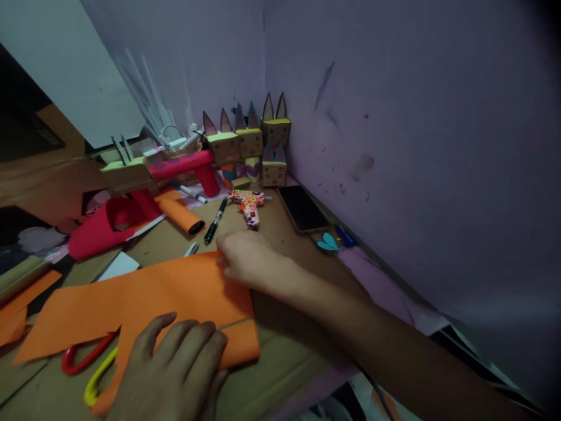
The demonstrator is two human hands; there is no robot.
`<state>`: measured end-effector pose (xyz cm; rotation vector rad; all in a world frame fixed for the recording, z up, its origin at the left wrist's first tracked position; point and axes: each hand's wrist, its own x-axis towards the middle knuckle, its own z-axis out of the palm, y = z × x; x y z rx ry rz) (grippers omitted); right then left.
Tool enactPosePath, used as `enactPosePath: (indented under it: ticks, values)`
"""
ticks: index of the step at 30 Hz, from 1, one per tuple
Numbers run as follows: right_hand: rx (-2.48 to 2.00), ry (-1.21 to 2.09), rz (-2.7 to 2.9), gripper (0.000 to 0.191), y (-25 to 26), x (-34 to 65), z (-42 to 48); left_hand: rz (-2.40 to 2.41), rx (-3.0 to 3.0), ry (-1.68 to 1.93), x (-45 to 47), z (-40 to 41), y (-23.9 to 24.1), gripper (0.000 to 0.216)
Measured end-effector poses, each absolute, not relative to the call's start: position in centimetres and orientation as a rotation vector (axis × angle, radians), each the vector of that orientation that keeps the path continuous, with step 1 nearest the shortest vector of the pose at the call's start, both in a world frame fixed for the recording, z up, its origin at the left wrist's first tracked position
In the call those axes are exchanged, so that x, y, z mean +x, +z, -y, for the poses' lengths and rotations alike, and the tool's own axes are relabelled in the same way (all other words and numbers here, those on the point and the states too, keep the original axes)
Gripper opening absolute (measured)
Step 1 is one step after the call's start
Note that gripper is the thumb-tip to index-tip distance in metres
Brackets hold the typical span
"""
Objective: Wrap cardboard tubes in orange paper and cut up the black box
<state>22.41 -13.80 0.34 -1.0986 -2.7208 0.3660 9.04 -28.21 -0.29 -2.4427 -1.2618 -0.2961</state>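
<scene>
A cut sheet of orange paper lies across the front of the cardboard-covered table, its right end bent over into a fold or roll. My left hand rests on the paper near that end, fingers stretched out over it. At the sheet's far right corner, my right hand has its fingers curled in on the edge, pinching it; the fingertips are partly hidden. From under the paper stick out a red scissor handle and a yellow handle. Just beyond my right hand are a black pen and a patterned glue gun.
Several box-headed figures with pointed ears stand in the back corner. A phone lies by the right wall, near blue heart-shaped pieces. Left are an orange tube, a red paper shape and a cardboard box.
</scene>
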Motion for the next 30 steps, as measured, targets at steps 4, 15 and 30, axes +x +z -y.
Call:
enactPosePath:
  ticks: [4,15,30]
  values:
    - [-1.148,0.421,2.637,0.019,0.3,23.0,14.1,1.276,-2.439,-0.322,9.3,28.0,-0.5,0.018]
    - [-1.183,0.474,2.557,0.015,0.5,23.3,13.8,1.242,-2.593,-0.241,7.9,26.6,-0.2,0.024]
    - [-1.106,0.477,2.506,0.013,-0.1,23.5,13.3,1.394,-2.713,-0.390,8.3,25.5,0.2,0.024]
